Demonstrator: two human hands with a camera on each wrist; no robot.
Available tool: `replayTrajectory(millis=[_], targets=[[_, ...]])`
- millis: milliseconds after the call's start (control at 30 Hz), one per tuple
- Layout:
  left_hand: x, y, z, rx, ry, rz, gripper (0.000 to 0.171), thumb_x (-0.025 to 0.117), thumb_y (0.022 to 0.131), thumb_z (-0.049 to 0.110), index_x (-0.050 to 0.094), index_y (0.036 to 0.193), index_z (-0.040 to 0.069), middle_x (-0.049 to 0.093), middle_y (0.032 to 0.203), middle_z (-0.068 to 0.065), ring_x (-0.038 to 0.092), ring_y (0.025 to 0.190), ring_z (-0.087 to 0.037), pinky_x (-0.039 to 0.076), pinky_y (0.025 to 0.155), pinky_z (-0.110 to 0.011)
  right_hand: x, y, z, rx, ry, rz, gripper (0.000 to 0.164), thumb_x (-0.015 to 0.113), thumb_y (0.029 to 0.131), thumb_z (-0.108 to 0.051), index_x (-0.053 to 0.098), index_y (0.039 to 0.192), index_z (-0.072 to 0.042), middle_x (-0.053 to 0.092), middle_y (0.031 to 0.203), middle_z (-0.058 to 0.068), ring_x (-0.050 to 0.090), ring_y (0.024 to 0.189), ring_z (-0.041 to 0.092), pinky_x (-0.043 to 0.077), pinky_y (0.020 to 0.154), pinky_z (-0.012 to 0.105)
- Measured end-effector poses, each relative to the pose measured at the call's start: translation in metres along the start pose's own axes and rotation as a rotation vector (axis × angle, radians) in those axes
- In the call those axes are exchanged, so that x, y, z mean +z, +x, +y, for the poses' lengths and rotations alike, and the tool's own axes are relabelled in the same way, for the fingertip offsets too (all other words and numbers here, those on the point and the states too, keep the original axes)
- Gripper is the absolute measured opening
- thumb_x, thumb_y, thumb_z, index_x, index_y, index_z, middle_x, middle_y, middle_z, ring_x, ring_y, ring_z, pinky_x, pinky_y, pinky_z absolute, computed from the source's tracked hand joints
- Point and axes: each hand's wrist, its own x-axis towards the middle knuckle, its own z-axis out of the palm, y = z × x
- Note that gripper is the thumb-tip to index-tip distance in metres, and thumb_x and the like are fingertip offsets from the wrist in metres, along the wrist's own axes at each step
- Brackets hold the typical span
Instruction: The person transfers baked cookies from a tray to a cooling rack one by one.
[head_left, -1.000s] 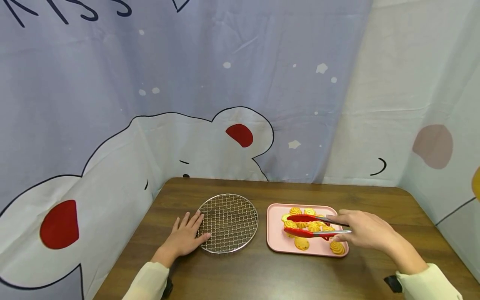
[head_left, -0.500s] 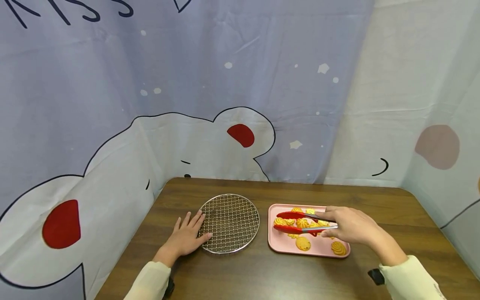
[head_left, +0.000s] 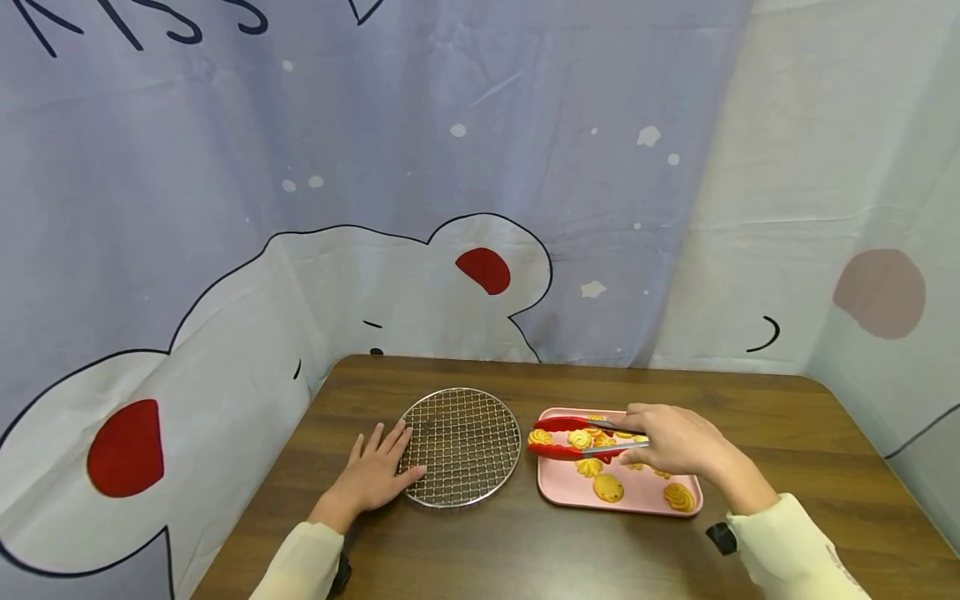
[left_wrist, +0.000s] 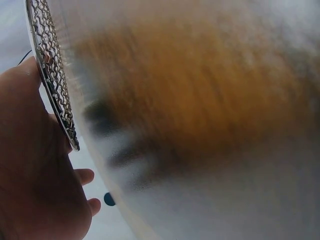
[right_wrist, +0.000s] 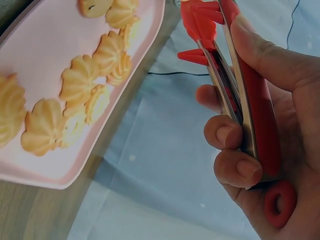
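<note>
My right hand (head_left: 686, 446) grips a pair of red-tipped metal tongs (head_left: 562, 452). Between the tips is a yellow swirl cookie (head_left: 539, 437), over the left rim of the pink tray (head_left: 561, 492). In the right wrist view, thumb and fingers wrap the red and steel handles of the tongs (right_wrist: 260, 115), and the cookie at the tips is hidden. My left hand (head_left: 367, 479) lies with spread fingers at the left edge of a round wire rack (head_left: 461, 450). The left wrist view shows the rack (left_wrist: 50, 60) edge-on against that hand (left_wrist: 35, 165).
Several more cookies (right_wrist: 80, 77) lie on the tray, including a round one with dark specks (head_left: 608, 487) near the front. The brown wooden table (head_left: 517, 550) carries rack and tray side by side. A printed curtain (head_left: 375, 167) hangs behind.
My right hand and the tongs have moved left and slightly back across the tray, with the cookie travelling between the tips. My left hand stays in place on the rack.
</note>
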Motion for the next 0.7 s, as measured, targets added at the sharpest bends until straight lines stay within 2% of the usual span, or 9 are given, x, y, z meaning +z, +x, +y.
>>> replayTrajectory(millis=[233,433,700], targets=[[0.001,-0.001,0.000,-0.004,0.003,-0.001,0.083,0.044,0.100,0.065,0.031,0.160,0.009,0.022,0.168,-0.010,0.012,0.153,-0.046,0.005,0.119,-0.069,0.002,0.014,-0.008,-0.010,-0.006,-0.012,0.054,0.082,0.083,-0.043,0.070,0.133,-0.027,0.053,0.088,-0.013,0.049,0.070,0.006,0.043,0.059,0.030],[0.002,-0.001,0.001,-0.004,-0.001,-0.003,0.084,0.044,0.100,0.066,0.031,0.160,0.010,0.022,0.168,-0.010,0.012,0.153,-0.046,0.006,0.119,-0.069,0.003,0.027,-0.015,0.007,0.017,-0.044,0.058,0.082,0.084,-0.042,0.066,0.138,-0.027,0.061,0.098,-0.006,0.056,0.076,0.013,0.047,0.062,0.034],[0.005,0.002,-0.002,0.000,-0.011,0.001,0.084,0.045,0.100,0.065,0.029,0.161,0.009,0.021,0.168,-0.011,0.012,0.153,-0.046,0.005,0.119,-0.069,0.012,0.046,-0.020,-0.013,0.033,-0.021,0.057,0.080,0.086,-0.043,0.067,0.137,-0.022,0.066,0.113,-0.002,0.063,0.089,0.016,0.053,0.073,0.039]])
